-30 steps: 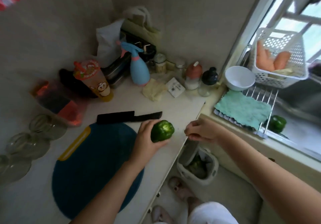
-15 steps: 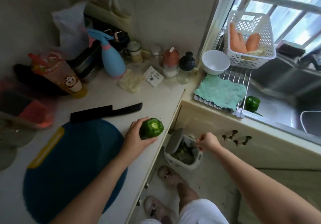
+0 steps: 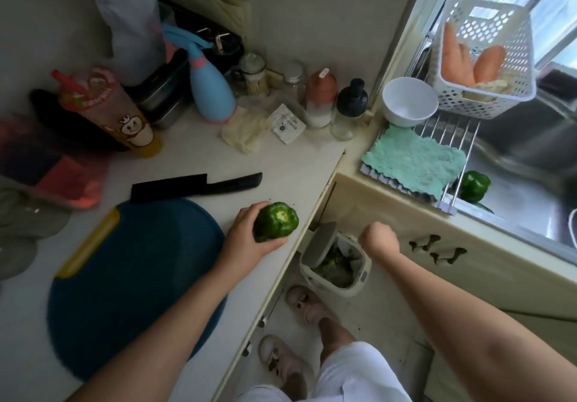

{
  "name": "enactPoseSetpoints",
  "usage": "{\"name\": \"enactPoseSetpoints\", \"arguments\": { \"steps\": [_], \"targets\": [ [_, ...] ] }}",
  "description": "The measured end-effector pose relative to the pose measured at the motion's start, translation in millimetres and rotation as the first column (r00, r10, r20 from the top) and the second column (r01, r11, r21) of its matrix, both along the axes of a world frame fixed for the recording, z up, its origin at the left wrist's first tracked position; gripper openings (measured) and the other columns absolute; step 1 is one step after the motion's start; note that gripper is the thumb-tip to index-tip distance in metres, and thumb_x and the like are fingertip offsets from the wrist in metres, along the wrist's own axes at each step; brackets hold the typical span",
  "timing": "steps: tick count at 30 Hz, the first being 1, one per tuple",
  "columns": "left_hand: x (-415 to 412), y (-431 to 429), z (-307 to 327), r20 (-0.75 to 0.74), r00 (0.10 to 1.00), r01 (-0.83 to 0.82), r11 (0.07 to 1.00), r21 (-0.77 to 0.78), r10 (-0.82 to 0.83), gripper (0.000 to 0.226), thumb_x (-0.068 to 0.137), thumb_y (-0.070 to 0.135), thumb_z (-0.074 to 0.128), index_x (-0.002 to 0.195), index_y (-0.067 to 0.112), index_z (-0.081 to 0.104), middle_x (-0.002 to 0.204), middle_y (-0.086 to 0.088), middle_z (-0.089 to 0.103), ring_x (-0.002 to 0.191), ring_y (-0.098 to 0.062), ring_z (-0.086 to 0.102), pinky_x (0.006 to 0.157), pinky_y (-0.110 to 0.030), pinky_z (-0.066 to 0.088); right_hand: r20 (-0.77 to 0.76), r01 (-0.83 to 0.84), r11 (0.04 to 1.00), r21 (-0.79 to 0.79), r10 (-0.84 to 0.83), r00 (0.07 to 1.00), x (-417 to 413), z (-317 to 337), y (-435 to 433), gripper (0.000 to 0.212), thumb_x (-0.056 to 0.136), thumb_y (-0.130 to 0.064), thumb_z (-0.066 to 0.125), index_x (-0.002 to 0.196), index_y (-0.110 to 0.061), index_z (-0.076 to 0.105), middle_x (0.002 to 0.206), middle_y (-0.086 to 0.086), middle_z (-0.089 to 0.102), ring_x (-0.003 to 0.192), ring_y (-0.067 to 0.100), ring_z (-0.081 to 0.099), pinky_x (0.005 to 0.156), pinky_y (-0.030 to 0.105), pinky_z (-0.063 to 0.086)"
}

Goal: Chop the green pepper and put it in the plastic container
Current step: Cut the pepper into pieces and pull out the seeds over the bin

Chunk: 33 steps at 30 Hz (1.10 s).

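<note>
My left hand (image 3: 245,241) grips a green pepper (image 3: 276,221) near the counter's front edge, its pale stem scar facing up. To its left lies a blue cutting board (image 3: 140,276) with a yellow handle strip. A black knife (image 3: 193,184) lies on the counter just behind the board. My right hand (image 3: 379,241) hangs off the counter over an open waste bin (image 3: 337,267) on the floor; its fingers are curled under and nothing shows in it. A blurred reddish translucent container (image 3: 53,164) stands at the far left.
A second green pepper (image 3: 474,186) lies in the sink, beside a teal cloth (image 3: 412,161) on a wire rack. A white bowl (image 3: 409,102) and a white basket (image 3: 496,102) holding carrots stand behind it. Bottles, jars and a blue spray bottle (image 3: 212,95) crowd the counter's back. My feet are below.
My right hand left the counter edge, dropped to the bin, and now sits slightly above it. The left hand has kept its grip on the pepper in the same place.
</note>
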<state>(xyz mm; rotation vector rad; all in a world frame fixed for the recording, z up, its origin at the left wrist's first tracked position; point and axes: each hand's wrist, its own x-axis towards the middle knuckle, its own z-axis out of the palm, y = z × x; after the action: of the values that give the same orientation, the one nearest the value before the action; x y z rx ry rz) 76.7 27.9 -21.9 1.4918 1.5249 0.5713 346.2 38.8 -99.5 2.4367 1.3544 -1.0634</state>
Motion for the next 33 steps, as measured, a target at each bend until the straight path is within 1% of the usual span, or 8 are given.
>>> {"name": "enactPoseSetpoints", "arguments": {
  "steps": [4, 7, 11, 13, 17, 21, 28, 33],
  "targets": [
    [1.0, 0.2, 0.0, 0.006, 1.000, -0.007, 1.000, 0.006, 0.007, 0.067, 0.071, 0.024, 0.080, 0.127, 0.031, 0.044, 0.125, 0.005, 0.045, 0.117, -0.013, 0.046, 0.098, -0.028, 0.043, 0.081, -0.159, 0.987, 0.029, 0.156, 0.984, -4.7, 6.3, 1.8, 0.017, 0.085, -0.024, 0.065, 0.078, -0.008, 0.063, 0.073, 0.005, 0.061, 0.067, 0.023, 0.058, 0.055, 0.029, 0.046],
    [0.9, 0.2, -0.4, 0.006, 1.000, -0.012, 1.000, 0.007, 0.012, 0.066, 0.071, 0.023, 0.080, 0.126, 0.032, 0.044, 0.125, 0.006, 0.045, 0.117, -0.013, 0.046, 0.097, -0.027, 0.044, 0.135, -0.284, 0.959, 0.022, 0.278, 0.951, -11.2, 6.6, -1.5, 0.013, 0.087, -0.011, 0.056, 0.074, -0.011, 0.053, 0.082, 0.007, 0.060, 0.072, 0.025, 0.055, 0.064, 0.034, 0.051],
    [3.7, -2.4, 2.3, -0.021, 0.999, -0.030, 0.999, 0.045, 0.031, 0.065, 0.070, 0.020, 0.081, 0.122, 0.032, 0.045, 0.128, 0.004, 0.040, 0.116, -0.011, 0.042, 0.089, -0.011, 0.039, 0.169, -0.389, 0.917, 0.089, 0.371, 0.913, -19.9, 11.9, -9.3, 0.029, 0.088, 0.002, 0.044, 0.108, -0.011, 0.059, 0.109, 0.011, 0.059, 0.097, 0.030, 0.057, 0.081, 0.036, 0.048],
    [3.5, -7.4, 4.8, -0.041, 0.997, -0.059, 0.994, 0.087, 0.063, 0.065, 0.067, 0.019, 0.083, 0.120, 0.030, 0.047, 0.126, 0.005, 0.034, 0.116, -0.009, 0.038, 0.083, -0.001, 0.034, 0.228, -0.444, 0.881, 0.163, 0.405, 0.886, -26.1, 27.0, -6.0, 0.025, 0.088, 0.001, 0.044, 0.102, -0.012, 0.061, 0.103, 0.009, 0.060, 0.092, 0.028, 0.059, 0.078, 0.034, 0.046],
    [-7.6, -16.1, 10.9, -0.049, 0.987, -0.142, 0.980, 0.142, 0.150, 0.066, 0.064, 0.022, 0.084, 0.121, 0.025, 0.051, 0.118, 0.006, 0.034, 0.113, -0.010, 0.040, 0.083, -0.003, 0.034, 0.295, -0.496, 0.768, 0.405, 0.404, 0.866, -42.8, 73.0, 15.3, 0.024, 0.089, -0.012, 0.053, 0.068, -0.017, 0.063, 0.071, 0.001, 0.062, 0.066, 0.021, 0.059, 0.071, 0.033, 0.049],
    [-30.2, -20.8, 24.7, 0.004, 0.976, -0.217, 0.969, 0.115, 0.218, 0.064, 0.067, 0.019, 0.083, 0.122, 0.023, 0.050, 0.118, 0.004, 0.043, 0.110, -0.011, 0.047, 0.083, -0.010, 0.038, 0.209, -0.569, 0.583, 0.580, 0.569, 0.795, -82.3, 126.9, 37.2, 0.020, 0.093, -0.027, 0.056, 0.091, -0.014, 0.071, 0.086, 0.001, 0.067, 0.076, 0.021, 0.062, 0.072, 0.027, 0.041],
    [-84.6, -42.5, 39.8, -0.015, 0.913, -0.406, 0.912, 0.057, 0.407, 0.063, 0.071, 0.011, 0.080, 0.122, 0.020, 0.045, 0.112, 0.002, 0.053, 0.105, -0.013, 0.052, 0.087, -0.023, 0.041, 0.107, -0.712, 0.425, 0.559, 0.815, 0.570, -178.7, 133.8, 66.1, 0.040, 0.093, -0.022, 0.054, 0.131, -0.018, 0.047, 0.120, 0.007, 0.057, 0.108, 0.026, 0.056, 0.091, 0.037, 0.047],
    [-120.0, -68.0, 42.7, -0.068, 0.875, -0.481, 0.877, -0.003, 0.479, 0.058, 0.072, 0.012, 0.079, 0.119, 0.018, 0.045, 0.106, 0.002, 0.053, 0.099, -0.013, 0.052, 0.081, -0.021, 0.039, 0.194, -0.870, 0.321, 0.375, 0.890, 0.412, -229.9, 115.7, 85.2, 0.053, 0.086, -0.005, 0.053, 0.135, -0.013, 0.035, 0.125, 0.013, 0.045, 0.112, 0.031, 0.048, 0.090, 0.042, 0.046]
  ]
}}
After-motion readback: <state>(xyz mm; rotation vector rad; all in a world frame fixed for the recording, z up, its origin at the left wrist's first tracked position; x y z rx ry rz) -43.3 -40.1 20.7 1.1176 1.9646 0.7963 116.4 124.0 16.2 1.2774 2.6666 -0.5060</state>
